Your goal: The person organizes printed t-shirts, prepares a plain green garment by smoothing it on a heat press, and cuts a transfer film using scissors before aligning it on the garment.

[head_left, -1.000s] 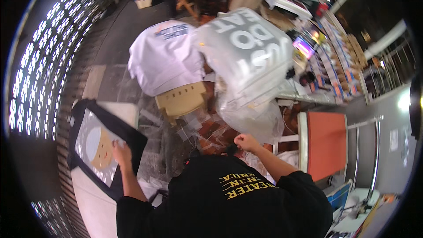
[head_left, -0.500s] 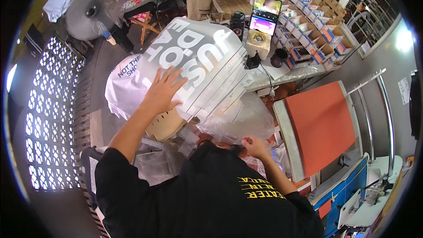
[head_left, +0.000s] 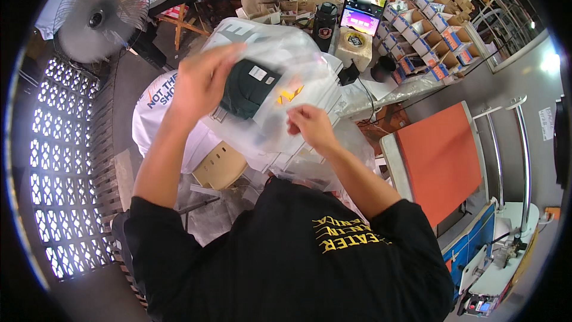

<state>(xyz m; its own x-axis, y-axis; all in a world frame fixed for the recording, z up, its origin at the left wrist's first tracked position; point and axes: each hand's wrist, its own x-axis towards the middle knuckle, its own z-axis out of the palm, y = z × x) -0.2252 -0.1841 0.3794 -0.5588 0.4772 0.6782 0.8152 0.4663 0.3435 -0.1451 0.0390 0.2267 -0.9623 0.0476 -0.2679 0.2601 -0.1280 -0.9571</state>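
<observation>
In the middle of the head view a dark green folded garment (head_left: 247, 86) with a white label lies on a pile of pale sheets or shirts. A clear plastic bag (head_left: 271, 125), smeared by motion, spreads over and beside it; a yellow print shows near its middle. My left hand (head_left: 199, 86) is raised at the garment's left edge, its fingers blurred, so their grip does not show. Right of the garment, my right hand (head_left: 311, 125) is closed in a pinch at the plastic. A white printed shirt (head_left: 158, 113) hangs at the pile's left.
A tan plastic stool or chair seat (head_left: 220, 164) stands below the pile. Behind it are a black bottle (head_left: 325, 26), a phone (head_left: 362, 6) on a stand and stacked cardboard boxes (head_left: 417, 27). A red-topped press board (head_left: 438, 161) stands right, a fan (head_left: 98, 18) left.
The dark green garment and the clear plastic now cover the large lettering on the pile. My right hand has come up from below to the plastic; my left hand has lifted off the pile.
</observation>
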